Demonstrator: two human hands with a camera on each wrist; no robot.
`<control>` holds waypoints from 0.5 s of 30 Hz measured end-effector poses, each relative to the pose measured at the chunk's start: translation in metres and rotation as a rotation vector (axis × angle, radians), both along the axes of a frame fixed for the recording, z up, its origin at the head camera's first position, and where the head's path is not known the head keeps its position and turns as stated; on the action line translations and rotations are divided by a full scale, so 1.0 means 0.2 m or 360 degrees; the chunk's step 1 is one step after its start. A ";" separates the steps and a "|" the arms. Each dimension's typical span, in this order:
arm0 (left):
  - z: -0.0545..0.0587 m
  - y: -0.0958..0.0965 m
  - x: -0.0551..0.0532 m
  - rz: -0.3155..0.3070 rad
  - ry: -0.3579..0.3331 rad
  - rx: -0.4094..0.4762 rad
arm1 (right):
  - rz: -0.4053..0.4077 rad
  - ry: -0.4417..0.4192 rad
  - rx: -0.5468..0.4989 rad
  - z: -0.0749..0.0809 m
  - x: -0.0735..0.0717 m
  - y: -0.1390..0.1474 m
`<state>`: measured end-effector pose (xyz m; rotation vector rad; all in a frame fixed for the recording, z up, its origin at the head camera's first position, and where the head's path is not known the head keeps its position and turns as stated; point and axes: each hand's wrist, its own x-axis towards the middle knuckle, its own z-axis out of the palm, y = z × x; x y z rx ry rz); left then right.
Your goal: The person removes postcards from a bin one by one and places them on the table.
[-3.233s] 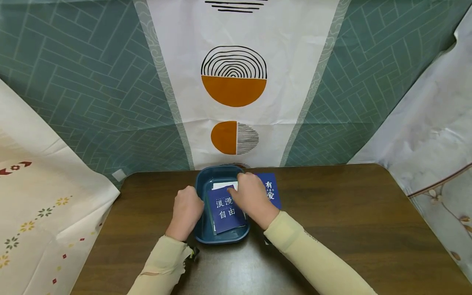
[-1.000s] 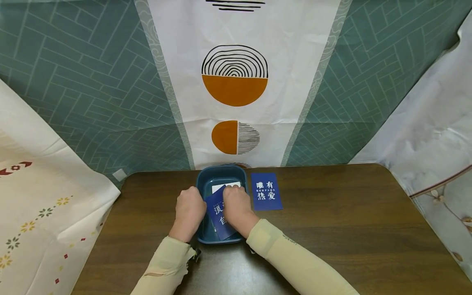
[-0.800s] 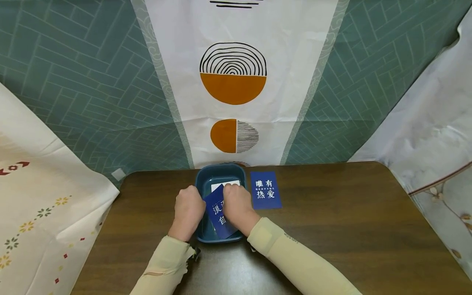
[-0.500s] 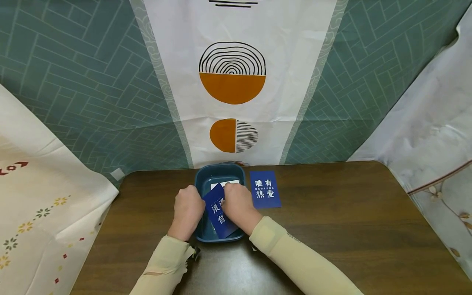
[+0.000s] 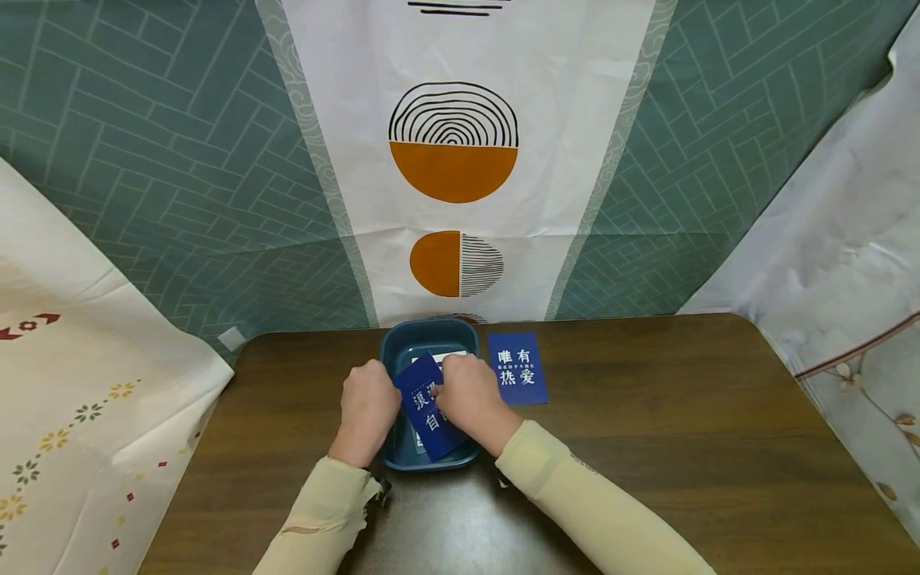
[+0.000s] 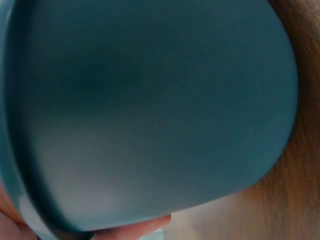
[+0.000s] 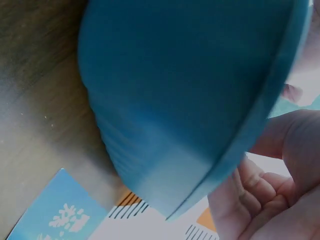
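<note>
Wood-grained and softly glossy, the tabletop (image 5: 683, 399) runs up to a creased printed cloth (image 5: 460, 48). On it sits a smooth, round-cornered tray (image 5: 431, 329), with a flat blue sheet (image 5: 517, 387) just to its right. From pale sleeves (image 5: 604, 503), the left hand (image 5: 366, 407) grips the tray's rim, fingers curled; the right hand (image 5: 474, 395), knuckles up, pinches a slanted blue card (image 5: 418, 391) over the tray.

"唯有热爱" on uncovered blue card (image 5: 518, 369), "浪", "自" on partly covered blue card (image 5: 424, 406)

A patterned backdrop (image 5: 453, 180) hangs behind the wooden table (image 5: 668, 439), between flowered cloth (image 5: 79, 383) and pale drape (image 5: 855, 263).
</note>
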<state>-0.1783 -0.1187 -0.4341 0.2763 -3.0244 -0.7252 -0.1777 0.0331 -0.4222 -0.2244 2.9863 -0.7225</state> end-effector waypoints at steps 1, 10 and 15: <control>0.00 0.00 0.00 0.0002 -0.0003 0.0002 | 0.0003 -0.0022 -0.0049 0.00 0.00 0.00; -0.01 -0.01 0.00 -0.0015 0.0048 -0.0020 | 0.0037 -0.0049 -0.0310 0.04 0.00 0.05; -0.01 -0.01 -0.01 -0.0033 0.0026 -0.0028 | 0.0036 0.0011 -0.0403 0.06 -0.01 0.08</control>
